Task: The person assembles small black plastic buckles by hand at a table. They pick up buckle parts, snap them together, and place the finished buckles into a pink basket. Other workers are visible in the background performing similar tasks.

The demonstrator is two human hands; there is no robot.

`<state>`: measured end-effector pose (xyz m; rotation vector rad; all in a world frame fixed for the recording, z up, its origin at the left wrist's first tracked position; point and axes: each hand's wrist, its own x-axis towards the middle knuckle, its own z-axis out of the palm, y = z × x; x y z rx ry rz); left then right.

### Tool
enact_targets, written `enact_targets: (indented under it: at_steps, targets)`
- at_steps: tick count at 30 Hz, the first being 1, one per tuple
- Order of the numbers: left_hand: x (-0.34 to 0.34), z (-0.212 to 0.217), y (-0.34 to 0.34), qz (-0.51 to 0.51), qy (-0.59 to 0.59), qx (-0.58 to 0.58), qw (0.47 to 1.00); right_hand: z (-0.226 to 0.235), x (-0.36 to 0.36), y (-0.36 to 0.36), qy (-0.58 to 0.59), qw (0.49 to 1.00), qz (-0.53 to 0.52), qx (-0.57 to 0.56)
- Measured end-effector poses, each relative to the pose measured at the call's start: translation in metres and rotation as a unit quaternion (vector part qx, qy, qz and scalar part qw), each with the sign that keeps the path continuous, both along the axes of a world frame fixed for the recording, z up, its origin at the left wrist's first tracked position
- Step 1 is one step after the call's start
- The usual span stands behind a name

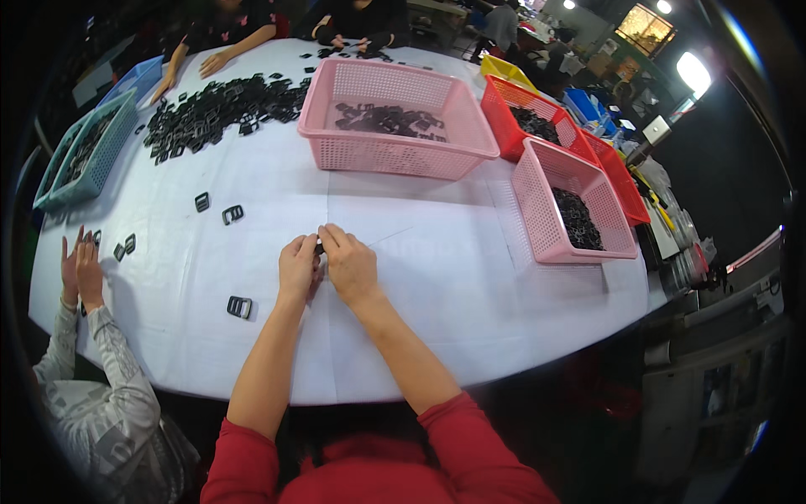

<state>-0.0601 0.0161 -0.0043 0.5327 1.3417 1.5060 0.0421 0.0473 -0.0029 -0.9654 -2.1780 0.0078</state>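
My left hand (299,267) and my right hand (351,267) meet over the middle of the white table, fingers closed together. Pinched between them is a small black buckle (319,249), mostly covered by my fingers. To the left of my left forearm lies another black buckle (239,307) with a slotted frame. Two more, a black buckle (232,215) and a smaller black piece (201,202), rest farther up and to the left.
Beyond them spreads a heap of black buckles (222,113). A large pink basket (395,155) stands at the far middle, with a smaller pink basket (579,254) and a red basket (495,101) on the right. Teal baskets (105,160) stand left. Co-workers' hands (80,265) work around the table.
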Motion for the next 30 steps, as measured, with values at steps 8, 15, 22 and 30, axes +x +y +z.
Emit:
enact_targets:
  at_steps: [8, 15, 22, 30]
  targets:
    - [-0.007, 0.001, -0.004, -0.006, 0.029, -0.010, 1.000, 0.008, -0.001, -0.009, 0.029, 0.998, -0.061, 0.002]
    - [-0.005, -0.013, 0.001, 0.000, 0.090, 0.007, 0.996, 0.001, 0.001, -0.007, 0.053, 0.998, 0.007, 0.029]
    - [0.000, 0.003, -0.008, 0.016, 0.188, -0.020, 0.982, -0.004, 0.005, -0.002, 0.026, 0.999, -0.010, -0.017]
    - [-0.002, 0.018, -0.024, -0.079, 0.502, 0.140, 0.850, 0.010, 0.038, 0.010, 0.073, 0.957, 0.032, -0.280]
